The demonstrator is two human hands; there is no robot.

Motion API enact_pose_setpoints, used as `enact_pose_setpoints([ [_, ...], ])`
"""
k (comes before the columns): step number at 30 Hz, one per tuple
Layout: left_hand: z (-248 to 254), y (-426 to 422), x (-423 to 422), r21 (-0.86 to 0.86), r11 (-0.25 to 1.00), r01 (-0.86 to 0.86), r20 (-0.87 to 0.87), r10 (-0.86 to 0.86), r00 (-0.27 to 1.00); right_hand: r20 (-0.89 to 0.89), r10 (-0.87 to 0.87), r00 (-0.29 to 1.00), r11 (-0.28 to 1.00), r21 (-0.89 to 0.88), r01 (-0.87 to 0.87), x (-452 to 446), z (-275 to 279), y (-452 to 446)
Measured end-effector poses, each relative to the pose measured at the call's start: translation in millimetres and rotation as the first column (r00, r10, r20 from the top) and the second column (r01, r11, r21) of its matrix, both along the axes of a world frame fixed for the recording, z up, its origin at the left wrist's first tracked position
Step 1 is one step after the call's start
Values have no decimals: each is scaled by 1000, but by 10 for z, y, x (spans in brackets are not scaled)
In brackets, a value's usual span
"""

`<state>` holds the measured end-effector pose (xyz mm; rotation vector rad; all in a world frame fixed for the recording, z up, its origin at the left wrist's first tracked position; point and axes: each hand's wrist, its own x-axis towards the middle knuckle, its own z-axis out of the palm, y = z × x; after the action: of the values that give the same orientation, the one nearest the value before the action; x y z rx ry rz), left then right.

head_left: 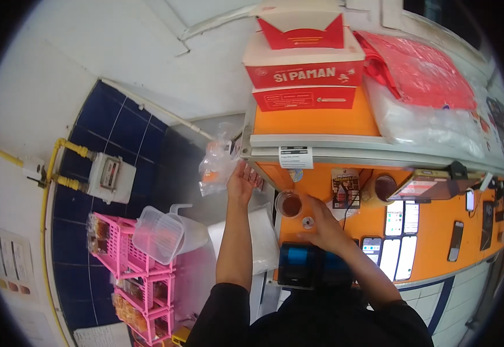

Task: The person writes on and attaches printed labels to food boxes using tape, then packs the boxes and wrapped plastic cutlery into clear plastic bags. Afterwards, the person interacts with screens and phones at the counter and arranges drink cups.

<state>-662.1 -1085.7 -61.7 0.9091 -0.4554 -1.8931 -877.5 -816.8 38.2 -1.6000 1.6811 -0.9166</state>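
My left hand (241,184) reaches up beside the metal shelf post, close to clear plastic bags (216,165) with orange print. Its fingers look spread and partly hidden at the post; nothing plain is in them. Over the orange counter, my right hand (325,227) has thumb and fingers apart, holding nothing I can see. Its fingertips are near a clear cup of brown drink (290,205), though whether they touch it is unclear. A small round item (307,222) lies between the cup and my thumb.
Several phones lie on the orange counter (431,243), near a tablet (431,186) and a second cup (381,189). Red-white boxes (304,75) and packed bags (419,75) fill the upper shelf. At left stand pink baskets (142,260), a clear pitcher (160,234) and a gas meter (110,179).
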Motion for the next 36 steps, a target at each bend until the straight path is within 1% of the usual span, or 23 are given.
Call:
enact_pose_setpoints([
  [1,29,126,34,13,1000,-22,-3,22,1000,-64,20,998,1000,4,-20,32,-34,-150],
  [3,507,648,-12,-239,970,46,412,58,910,-103,55,993,998,19,-53,95,-203,-393],
  [4,464,870,73,-311,950,6,588,187,787,-138,65,988,998,21,-63,145,-277,-454],
  [6,287,1451,332,-437,894,98,855,380,352,-108,62,992,998,-1,-62,202,-353,-530],
  [7,197,1792,469,-454,865,213,890,451,62,-96,41,995,998,-45,-45,228,-373,-575],
  [8,168,2131,554,-491,822,288,832,541,-126,-89,60,994,997,-53,-65,255,-390,-609],
  [9,103,2468,626,-452,859,240,801,510,-315,-39,32,999,998,-52,-34,276,-410,-625],
  [10,79,2770,633,-378,925,25,846,357,-397,9,2,1000,999,-49,-1,296,-426,-628],
  [11,76,2990,648,-296,934,-198,881,187,-435,9,-30,1000,996,-82,31,333,-493,-638],
  [12,56,3090,707,-302,929,-213,881,186,-435,6,-15,1000,996,-89,15,350,-543,-630],
  [14,-72,3254,816,-53,856,-515,998,28,-57,-34,-44,998,982,-186,37,349,-587,-616],
  [15,-376,3286,1033,-88,863,-498,955,215,203,-47,-19,999,979,-201,9,337,-596,-607],
  [16,-529,3227,1114,-92,849,-520,950,231,209,-31,-27,999,964,-267,18,334,-613,-557],
  [18,-704,3052,1197,-336,837,-431,900,421,116,-24,-16,1000,943,-333,7,393,-508,-401],
  [20,-770,2805,1384,-476,858,-192,872,490,28,91,-58,994,953,-291,82,435,-157,-188],
  [21,-728,2668,1399,-481,853,-204,867,497,33,81,-49,996,951,-300,71,472,-29,-101],
  [23,-631,2463,1416,-309,914,-264,925,353,139,426,90,900,943,-327,60,553,210,70],
  [27,-505,2429,1386,-252,948,-195,953,278,121,224,201,954,877,-474,-74,532,751,411],
  [29,-486,2645,1386,-322,894,-311,895,395,209,154,419,895,735,-637,-234,555,1098,571],
  [31,-559,3043,1403,-462,855,-233,884,465,-48,134,409,903,666,-720,-195,606,1622,711],
  [33,-796,3452,1459,-656,754,-15,700,602,-385,119,400,909,586,-796,-153,728,2061,886],
  [34,-655,3484,1429,-659,752,1,697,611,-375,210,303,930,628,-778,-28,824,2208,1032],
  [36,-160,3742,1304,-423,906,-18,830,379,-410,375,212,902,657,-738,153,1065,2335,1300],
])
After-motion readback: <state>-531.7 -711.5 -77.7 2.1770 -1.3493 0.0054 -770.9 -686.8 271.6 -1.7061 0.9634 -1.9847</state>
